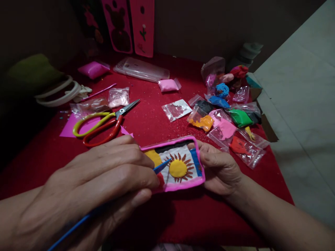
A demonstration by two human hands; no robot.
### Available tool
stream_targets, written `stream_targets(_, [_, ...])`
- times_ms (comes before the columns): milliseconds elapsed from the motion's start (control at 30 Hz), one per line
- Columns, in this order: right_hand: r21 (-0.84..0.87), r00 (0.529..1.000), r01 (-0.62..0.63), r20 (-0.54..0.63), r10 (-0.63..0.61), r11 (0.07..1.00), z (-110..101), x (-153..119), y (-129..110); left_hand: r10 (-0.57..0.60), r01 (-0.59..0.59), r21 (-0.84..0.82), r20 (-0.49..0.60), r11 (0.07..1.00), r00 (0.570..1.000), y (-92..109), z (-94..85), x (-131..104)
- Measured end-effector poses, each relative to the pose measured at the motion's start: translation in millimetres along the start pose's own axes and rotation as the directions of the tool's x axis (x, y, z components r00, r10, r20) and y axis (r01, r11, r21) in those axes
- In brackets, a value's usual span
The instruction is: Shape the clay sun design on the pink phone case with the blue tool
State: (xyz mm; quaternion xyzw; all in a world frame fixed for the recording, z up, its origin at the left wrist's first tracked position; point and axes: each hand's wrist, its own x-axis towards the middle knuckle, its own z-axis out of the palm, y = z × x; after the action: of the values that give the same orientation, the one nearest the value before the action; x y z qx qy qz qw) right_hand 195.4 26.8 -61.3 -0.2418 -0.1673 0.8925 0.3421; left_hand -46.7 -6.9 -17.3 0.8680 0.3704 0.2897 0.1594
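A phone case (pixel 170 184) with a pink clay rim lies tilted between my hands. Its face shows a yellow disc (pixel 178 168) ringed by brown petals on white, with yellow, black, blue and red patches around it. My right hand (pixel 221 167) grips the case at its right end, thumb on top. Closed round a thin blue tool (pixel 70 230), my left hand (pixel 112 174) covers the left part of the case. The tool's flat tip touches or hovers just over the petals at the upper left of the disc.
Scissors (pixel 119 116) with yellow and red handles lie open at the left on the red cloth (pixel 146 115). Bags of coloured clay (pixel 222 127) crowd the right side. A clear case (pixel 142 69) lies behind, and decorated pink cases (pixel 142 28) stand at the back.
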Motion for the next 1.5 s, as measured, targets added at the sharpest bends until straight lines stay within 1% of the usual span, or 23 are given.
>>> stream_targets(133, [0.0, 1.0, -0.005, -0.004, 0.005, 1.0, 0.5, 0.5, 0.1, 0.065, -0.064, -0.023, 0.009, 0.998, 0.998, -1.6, -0.7, 0.2])
stream_targets(200, [-0.001, 1.0, -0.011, -0.006, 0.011, 1.0, 0.6, 0.8, 0.0, 0.071, -0.071, -0.029, 0.006, 0.997, 0.997, -1.9, -0.7, 0.9])
stream_targets(500, [-0.001, 1.0, -0.006, -0.012, 0.006, 1.0, 0.5, 1.6, -0.3, -0.023, 0.021, -0.035, -0.048, 0.999, 0.999, 3.6, 5.2, 5.3])
stream_targets(633, [-0.011, 1.0, -0.011, -0.022, 0.011, 1.0, 0.2, 1.6, -0.2, -0.021, 0.02, -0.025, -0.046, 0.999, 0.999, 3.0, 4.3, 3.3])
stream_targets(800, [-0.014, 0.999, -0.014, -0.048, 0.014, 1.0, 0.5, 0.1, 0.2, -0.012, 0.012, -0.023, -0.012, 1.0, 1.0, 0.3, 1.2, 0.9])
stream_targets(867, [-0.021, 0.999, -0.016, -0.048, 0.015, 1.0, 0.9, 0.2, 0.1, -0.009, 0.009, -0.05, -0.012, 0.999, 1.0, 0.5, 0.9, 0.8])
stream_targets(1000, [-0.026, 0.999, -0.014, -0.052, 0.013, 1.0, 2.0, 0.7, -0.3, -0.015, 0.013, -0.094, -0.02, 0.995, 1.0, 3.1, 2.6, 1.2])
stream_targets(1267, [-0.025, 0.997, -0.021, -0.068, 0.019, 0.999, 1.5, 0.0, -1.2, -0.052, 0.051, -0.075, -0.017, 0.996, 0.998, 3.5, 1.5, 0.7])
stream_targets(1367, [-0.018, 0.997, -0.021, -0.068, 0.02, 1.0, 1.6, 0.3, -1.4, -0.036, 0.035, -0.071, -0.004, 0.997, 0.999, 3.1, 0.0, -0.2])
stream_targets(1500, [-0.03, 0.998, -0.024, -0.06, 0.022, 0.999, 2.0, 0.3, -1.1, -0.022, 0.02, -0.074, -0.022, 0.997, 1.0, 2.0, 0.4, 1.1])
